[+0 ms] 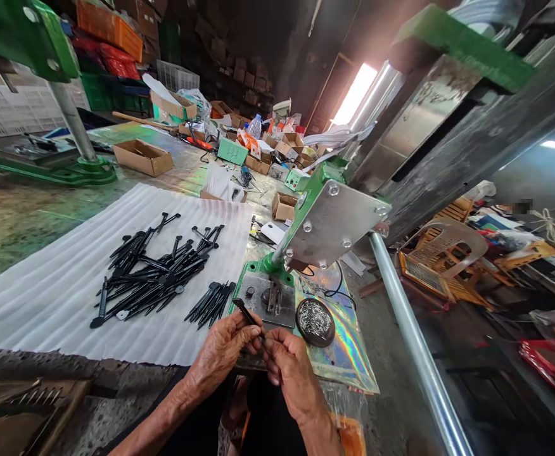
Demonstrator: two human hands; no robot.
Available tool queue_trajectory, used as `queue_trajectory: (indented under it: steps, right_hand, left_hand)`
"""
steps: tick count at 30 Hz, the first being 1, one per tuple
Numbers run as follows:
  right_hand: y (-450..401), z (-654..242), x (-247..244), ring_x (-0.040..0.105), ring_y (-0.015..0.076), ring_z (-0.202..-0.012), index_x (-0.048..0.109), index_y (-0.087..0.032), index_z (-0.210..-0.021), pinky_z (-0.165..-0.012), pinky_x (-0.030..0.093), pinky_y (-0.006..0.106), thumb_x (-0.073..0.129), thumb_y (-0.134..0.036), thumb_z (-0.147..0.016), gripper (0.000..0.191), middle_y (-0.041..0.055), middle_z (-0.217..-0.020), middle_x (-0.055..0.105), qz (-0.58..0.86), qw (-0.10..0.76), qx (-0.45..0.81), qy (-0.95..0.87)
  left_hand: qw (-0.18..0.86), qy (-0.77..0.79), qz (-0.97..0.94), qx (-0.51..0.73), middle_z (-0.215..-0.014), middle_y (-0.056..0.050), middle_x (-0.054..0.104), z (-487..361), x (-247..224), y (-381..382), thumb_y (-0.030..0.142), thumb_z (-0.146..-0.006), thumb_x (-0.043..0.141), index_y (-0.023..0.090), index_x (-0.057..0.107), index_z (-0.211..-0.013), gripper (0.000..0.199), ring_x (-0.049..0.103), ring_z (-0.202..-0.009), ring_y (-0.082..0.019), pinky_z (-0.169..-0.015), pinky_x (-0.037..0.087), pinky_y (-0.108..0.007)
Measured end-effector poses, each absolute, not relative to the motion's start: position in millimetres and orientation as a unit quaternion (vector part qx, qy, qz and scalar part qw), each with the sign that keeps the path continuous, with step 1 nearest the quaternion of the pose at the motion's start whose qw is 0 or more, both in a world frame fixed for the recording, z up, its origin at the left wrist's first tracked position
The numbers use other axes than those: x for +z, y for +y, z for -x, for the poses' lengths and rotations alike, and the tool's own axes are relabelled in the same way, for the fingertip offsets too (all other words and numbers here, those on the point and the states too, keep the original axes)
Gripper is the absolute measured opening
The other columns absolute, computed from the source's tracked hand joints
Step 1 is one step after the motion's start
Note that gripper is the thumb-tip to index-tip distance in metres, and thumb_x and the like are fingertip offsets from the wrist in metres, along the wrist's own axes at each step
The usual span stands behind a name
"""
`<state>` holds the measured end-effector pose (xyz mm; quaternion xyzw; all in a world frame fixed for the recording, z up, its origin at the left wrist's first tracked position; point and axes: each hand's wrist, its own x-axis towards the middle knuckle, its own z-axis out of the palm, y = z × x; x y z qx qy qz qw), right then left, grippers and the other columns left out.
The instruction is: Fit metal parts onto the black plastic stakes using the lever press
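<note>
The left hand (232,337) grasps a black piece (245,311) between thumb and fingers, and the right hand (293,362) pinches its near end, just in front of the press base (284,305). Its long axis slants, the bare end pointing forward and left, toward the heap (161,278) on the white sheet (54,278).

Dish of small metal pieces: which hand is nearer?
Right. The right hand is just lower-left of the dish in view; the left hand is farther left.
</note>
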<state>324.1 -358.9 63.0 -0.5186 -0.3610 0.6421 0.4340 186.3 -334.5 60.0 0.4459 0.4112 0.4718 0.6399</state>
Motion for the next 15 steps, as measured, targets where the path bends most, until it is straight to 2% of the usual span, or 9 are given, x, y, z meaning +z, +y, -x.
queue_trajectory:
  steps: [3, 8, 15]
  right_hand:
    - [-348, -325, 65, 0.025, 0.0043, -0.044, 0.058, -0.013, -0.065, -0.038, 0.017, 0.017, 0.072, -0.032, -0.063, 0.024, -0.0039, -0.056, 0.046, 0.502, 0.477, 0.655, -0.302]
    - [-328, -326, 64, 0.030, 0.0044, -0.045, 0.066, -0.011, -0.072, -0.040, 0.020, 0.017, 0.070, -0.024, -0.052, 0.024, -0.0016, -0.059, 0.051, 0.483, 0.522, 0.654, -0.257]
    - [-334, -331, 62, 0.034, 0.0053, -0.046, 0.067, -0.012, -0.078, -0.040, 0.023, 0.016, 0.075, -0.025, -0.053, 0.030, -0.0005, -0.059, 0.054, 0.486, 0.567, 0.621, -0.238]
  left_hand:
    - [0.581, 0.425, -0.503, 0.477, -0.058, 0.001, 0.061, -191, 62, -321, 0.028, -0.076, 0.061, 0.018, 0.064, -0.072, 0.010, 0.056, -0.056, -0.014, -0.059, 0.044, -0.023]
    - [0.512, 0.450, -0.551, 0.481, -0.060, 0.002, 0.059, -202, 60, -302, 0.027, -0.078, 0.056, 0.020, 0.063, -0.073, 0.011, 0.054, -0.059, -0.014, -0.060, 0.042, -0.023]
    - [0.492, 0.438, -0.594, 0.461, -0.059, 0.003, 0.056, -211, 47, -268, 0.027, -0.081, 0.048, 0.020, 0.056, -0.077, 0.012, 0.052, -0.057, -0.013, -0.061, 0.041, -0.024]
